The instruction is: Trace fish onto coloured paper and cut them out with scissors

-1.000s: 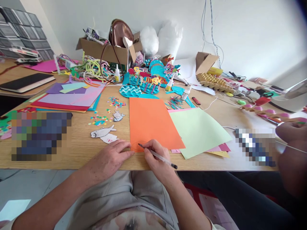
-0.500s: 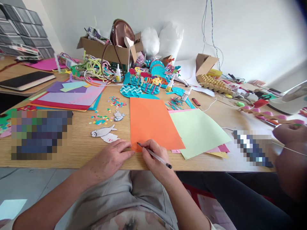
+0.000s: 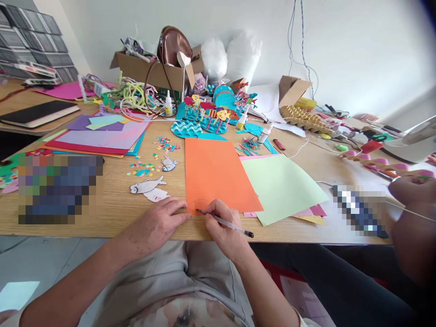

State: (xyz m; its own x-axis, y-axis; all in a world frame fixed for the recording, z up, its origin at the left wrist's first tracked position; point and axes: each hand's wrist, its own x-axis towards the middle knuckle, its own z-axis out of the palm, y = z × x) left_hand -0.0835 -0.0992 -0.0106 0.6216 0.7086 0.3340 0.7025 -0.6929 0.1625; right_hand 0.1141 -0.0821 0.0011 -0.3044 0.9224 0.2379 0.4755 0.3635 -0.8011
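Note:
A sheet of orange paper (image 3: 218,175) lies at the table's front edge, with a thin curved pen line near its lower left corner. My right hand (image 3: 225,225) grips a pen (image 3: 231,224) with a clear barrel and dark cap end; its tip meets the paper by that line. My left hand (image 3: 165,222) rests flat, fingers stretched, its fingertips on the paper's lower left corner. Just beyond it lie a fish cutout (image 3: 148,185) and a smaller fish cutout (image 3: 169,164). Pale green paper (image 3: 284,186) lies right of the orange sheet.
Stacked coloured papers (image 3: 98,136) and a blurred-out dark object (image 3: 61,190) lie left. Glue bottles (image 3: 168,104) and blue paper crafts (image 3: 186,129) stand behind. Another person's hand (image 3: 413,195) is at the right, near a blurred-out device (image 3: 359,211).
The pen tip has moved slightly down and to the right along the orange paper, and my right hand with it. More of the curved line shows. My left hand stays put.

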